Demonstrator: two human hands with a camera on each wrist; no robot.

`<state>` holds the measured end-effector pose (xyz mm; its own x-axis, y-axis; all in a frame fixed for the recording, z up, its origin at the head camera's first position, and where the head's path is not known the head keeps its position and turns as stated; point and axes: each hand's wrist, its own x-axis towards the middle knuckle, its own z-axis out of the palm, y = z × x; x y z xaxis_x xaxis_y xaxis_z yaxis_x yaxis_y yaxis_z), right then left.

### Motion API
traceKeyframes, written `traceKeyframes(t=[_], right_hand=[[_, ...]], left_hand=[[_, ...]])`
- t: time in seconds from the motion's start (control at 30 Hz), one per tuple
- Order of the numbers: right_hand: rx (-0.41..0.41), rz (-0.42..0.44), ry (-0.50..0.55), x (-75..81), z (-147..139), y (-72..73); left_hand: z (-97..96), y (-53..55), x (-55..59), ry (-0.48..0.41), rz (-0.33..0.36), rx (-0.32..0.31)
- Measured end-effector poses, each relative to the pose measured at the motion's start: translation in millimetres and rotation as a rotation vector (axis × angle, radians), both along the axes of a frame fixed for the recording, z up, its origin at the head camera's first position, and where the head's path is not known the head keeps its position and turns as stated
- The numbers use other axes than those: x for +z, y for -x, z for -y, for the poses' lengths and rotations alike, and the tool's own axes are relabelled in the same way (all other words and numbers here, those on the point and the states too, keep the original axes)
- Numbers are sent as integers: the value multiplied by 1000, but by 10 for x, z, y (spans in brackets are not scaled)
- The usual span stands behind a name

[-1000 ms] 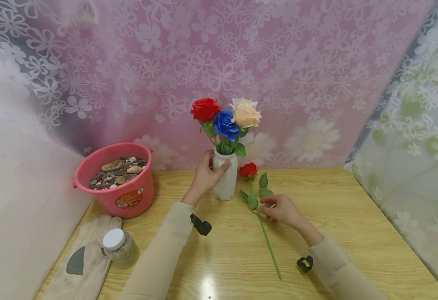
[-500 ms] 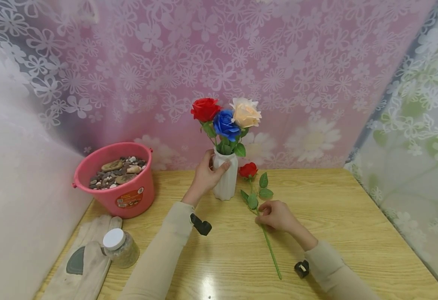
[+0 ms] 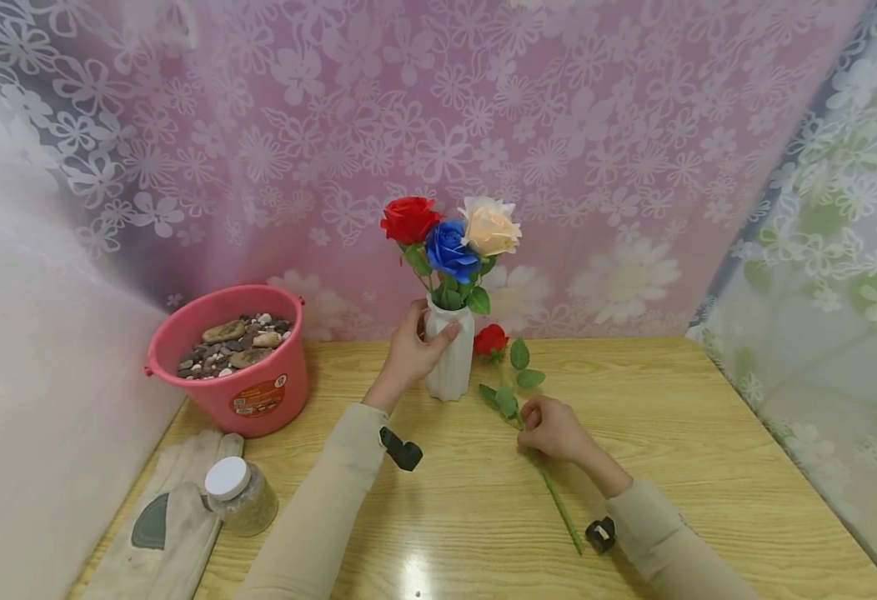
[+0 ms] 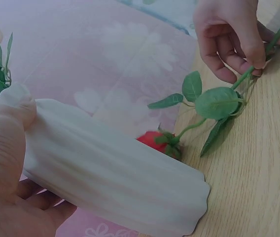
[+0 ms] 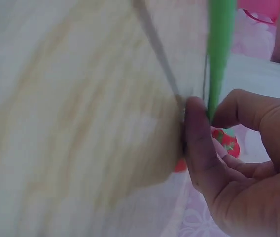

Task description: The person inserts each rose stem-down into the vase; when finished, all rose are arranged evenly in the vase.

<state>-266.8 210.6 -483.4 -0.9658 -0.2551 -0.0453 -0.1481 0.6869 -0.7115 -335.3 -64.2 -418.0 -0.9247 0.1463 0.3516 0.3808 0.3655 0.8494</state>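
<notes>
My left hand [image 3: 412, 352] grips the upper part of a white ribbed vase [image 3: 450, 358], which stands upright on the table. Out of its mouth rise a red rose [image 3: 409, 219], a blue rose [image 3: 451, 251] and a cream rose [image 3: 490, 226]. To the right of the vase, a second red rose [image 3: 490, 341] with green leaves lies along the tabletop. My right hand [image 3: 556, 429] pinches its stem [image 3: 561, 504] between thumb and fingers, just below the leaves. In the left wrist view the vase [image 4: 110, 168] partly covers that rose's bloom [image 4: 155, 140].
A pink bucket [image 3: 288, 392] of stones and pebbles stands at the left. In front of it are a lidded jar [image 3: 242, 498] and a pair of light gloves [image 3: 161, 533] on the wooden table [image 3: 671, 433]. A floral curtain [image 3: 596, 167] hangs behind.
My right hand has come down along the loose rose and taken its stem. The stem's lower end has swung right and the bloom slightly left. My left hand stays on the vase.
</notes>
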Motion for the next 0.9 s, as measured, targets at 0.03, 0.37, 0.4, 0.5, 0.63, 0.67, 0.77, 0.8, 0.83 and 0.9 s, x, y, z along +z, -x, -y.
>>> traceKeyframes(t=[0.03,0.37,0.4,0.5,0.63,0.67,0.77,0.8,0.83,0.9], right_hand=[[3,6,12,5,-8,3],[48,258,223,170,-154,8],[49,268,237,196,-170,11],[33,286,286,274,-212,25],[14,268,345,406,-259,40],[12,257,356,442,-268,44],[-11,235,402,538,-291,67],[-18,229,420,568,-297,76],[-26,221,439,595,-301,86],[-39,197,479,648,-308,103]], left_hand=[[-1,0,2,0,2,0],[-9,-10,15,12,13,12],[-9,-9,17,12,16,12],[-8,-8,17,13,20,12],[-7,-8,16,18,20,12],[-7,-6,16,18,20,11],[-6,-3,12,17,20,10],[-6,-2,11,16,20,10],[-6,-1,10,15,21,10],[-6,-3,10,15,22,11]])
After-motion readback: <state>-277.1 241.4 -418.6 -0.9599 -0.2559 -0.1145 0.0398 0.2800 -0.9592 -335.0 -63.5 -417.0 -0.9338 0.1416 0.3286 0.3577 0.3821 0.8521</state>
